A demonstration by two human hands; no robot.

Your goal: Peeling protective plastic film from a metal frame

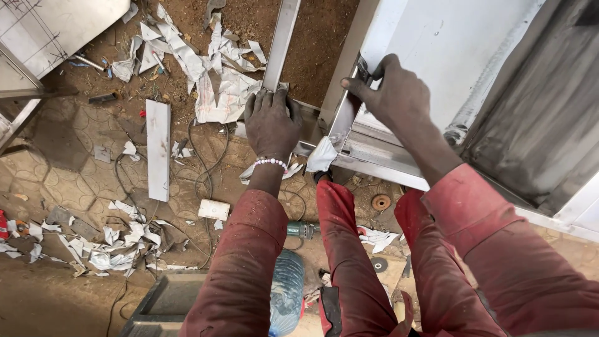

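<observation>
Hands work at one corner of a metal frame [374, 153]: the left hand [271, 125] lies flat, fingers spread, pressing on the end of a long metal bar [281, 40], while the right hand [392, 93] pinches the frame's upright edge in a closed grip. Peeled white film [322, 156] hangs from that corner. Aligning the joint looks to be the step in hand, so the next move likely calls for steady pressure.
</observation>
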